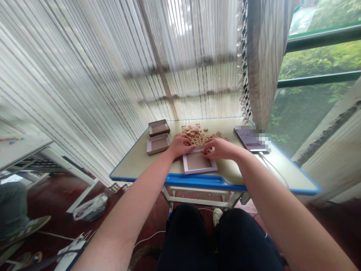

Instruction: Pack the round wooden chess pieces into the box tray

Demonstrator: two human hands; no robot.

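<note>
A loose pile of round wooden Chinese chess pieces (196, 134) lies on the pale desk, behind a shallow white open box (200, 171) near its front edge. My left hand (180, 146) rests at the left side of the pile, thumb and fingers apart around the nearest pieces, touching the box's back left corner. Over the box's right side, my right hand (218, 148) pinches one chess piece (207, 151) between thumb and fingers. The box's bottom shows bare brown card.
Two more shallow boxes, a brown one (159, 128) and a white one (158, 144), stand at the desk's left. A phone (252, 140) with a white cable (272, 167) lies right. The desk (135, 162) has a blue rim. Another person's leg (12, 210) shows far left.
</note>
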